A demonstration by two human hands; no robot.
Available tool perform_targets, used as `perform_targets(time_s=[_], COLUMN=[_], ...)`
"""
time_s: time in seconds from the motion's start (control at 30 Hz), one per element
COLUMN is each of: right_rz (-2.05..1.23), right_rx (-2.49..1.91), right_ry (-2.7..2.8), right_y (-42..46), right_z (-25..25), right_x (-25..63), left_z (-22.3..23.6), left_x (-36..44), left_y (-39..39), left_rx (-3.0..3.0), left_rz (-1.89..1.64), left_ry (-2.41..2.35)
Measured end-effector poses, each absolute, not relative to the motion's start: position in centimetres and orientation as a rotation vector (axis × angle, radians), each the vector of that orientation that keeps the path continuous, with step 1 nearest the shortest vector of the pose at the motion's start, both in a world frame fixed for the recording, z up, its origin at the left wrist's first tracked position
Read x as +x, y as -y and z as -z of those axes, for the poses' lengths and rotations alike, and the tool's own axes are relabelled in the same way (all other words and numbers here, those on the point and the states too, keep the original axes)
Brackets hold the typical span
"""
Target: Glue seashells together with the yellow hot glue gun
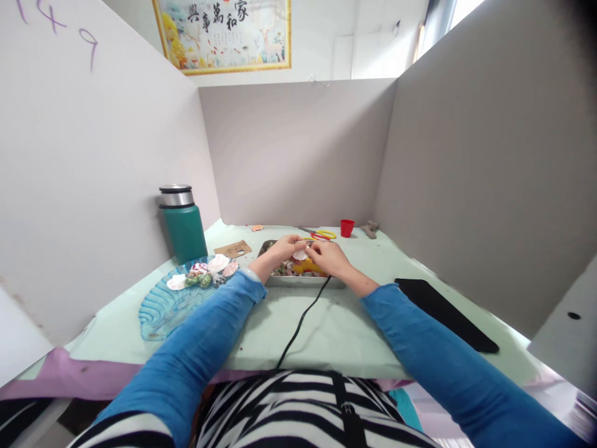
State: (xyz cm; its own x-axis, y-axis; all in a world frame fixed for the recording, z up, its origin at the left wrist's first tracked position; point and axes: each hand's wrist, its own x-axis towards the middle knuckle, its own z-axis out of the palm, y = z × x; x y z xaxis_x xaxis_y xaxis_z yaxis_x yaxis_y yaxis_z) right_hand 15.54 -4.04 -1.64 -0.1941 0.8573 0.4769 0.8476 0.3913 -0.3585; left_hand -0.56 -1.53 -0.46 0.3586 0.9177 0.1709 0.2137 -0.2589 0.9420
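Note:
A small white seashell (301, 255) is between my two hands, above a metal tray (298, 282). My left hand (285, 247) is closed at the shell's upper left side. From the right, my right hand (329, 257) pinches its other edge, so both hands hold it. Below them the tray contains many small shells or stones (283, 269). A yellow tool (308, 266), which looks like a glue gun, lies in the tray, partly covered by my right hand. A black cord (303, 318) runs from the tray towards my body.
A blue shell-shaped glass plate (161, 314) bears several shells at left. Behind it stand a green bottle (184, 233) and a brown card (234, 249). Scissors (321, 234), a red cup (346, 228) and a grey piece (370, 229) lie farther back. A black flat object (445, 314) lies right.

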Motion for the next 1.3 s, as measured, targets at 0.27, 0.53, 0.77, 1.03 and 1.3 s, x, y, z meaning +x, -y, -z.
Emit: perform_targets(time_s=[0.27,0.53,0.77,1.03,1.3], right_rz=[-0.012,-0.001,-0.001,0.002,0.018], right_rx=[-1.447,-1.437,-1.441,-1.435,-1.446], right_ry=[2.043,2.048,2.042,2.052,2.06], right_y=[3.97,3.86,3.93,3.88,3.94], right_z=[1.78,1.81,1.74,1.74,1.76], right_x=[15.49,15.58,15.55,15.51,15.54], left_z=[0.23,0.52,0.56,0.3,0.25], left_x=[-0.51,-0.7,-0.61,-0.64,-0.65], left_y=[1.82,1.54,1.31,1.81,1.88], left_rx=[1.704,1.723,1.685,1.711,1.735], left_rz=[-0.953,-0.944,-0.945,-0.934,-0.927], left_ry=[-1.022,-1.003,-0.99,-0.998,-1.0])
